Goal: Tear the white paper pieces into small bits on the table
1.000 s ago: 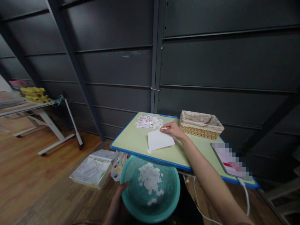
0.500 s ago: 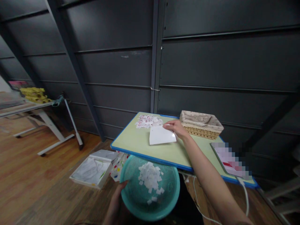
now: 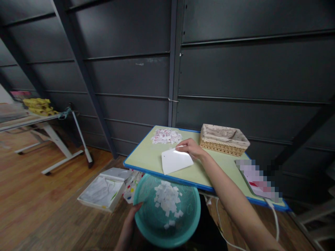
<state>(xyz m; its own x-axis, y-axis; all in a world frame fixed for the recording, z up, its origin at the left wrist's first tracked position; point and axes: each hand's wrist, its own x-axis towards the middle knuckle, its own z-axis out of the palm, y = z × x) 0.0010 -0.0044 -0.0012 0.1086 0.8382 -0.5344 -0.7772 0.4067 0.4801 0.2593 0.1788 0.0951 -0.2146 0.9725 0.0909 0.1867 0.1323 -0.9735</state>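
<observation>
My left hand [image 3: 133, 217] grips the left rim of a teal plastic basket [image 3: 193, 219], thumb over the edge and fingers hidden beneath. Inside the basket lies a heap of small white paper pieces [image 3: 167, 197]. Above the table, my right hand [image 3: 190, 148] pinches the upper right edge of a white sheet [image 3: 176, 161], which tilts down toward the table's front edge. Behind the sheet, a flat pile of white and reddish paper scraps [image 3: 166, 136] rests on the pale green tabletop [image 3: 142, 153] with its blue edging.
A cloth-lined woven basket [image 3: 223, 141] stands at the table's back right. Nearer me lies a partly blurred tablet-like object [image 3: 258, 181] with a white cable [image 3: 273, 216]. An open white box [image 3: 102, 191] sits on the floor at left. Dark metal panels [image 3: 131, 69] rise behind.
My right hand has moved slightly left and toward me with the white sheet, whose lower edge now hangs closer to the table's front. My left hand and the teal basket stay in place.
</observation>
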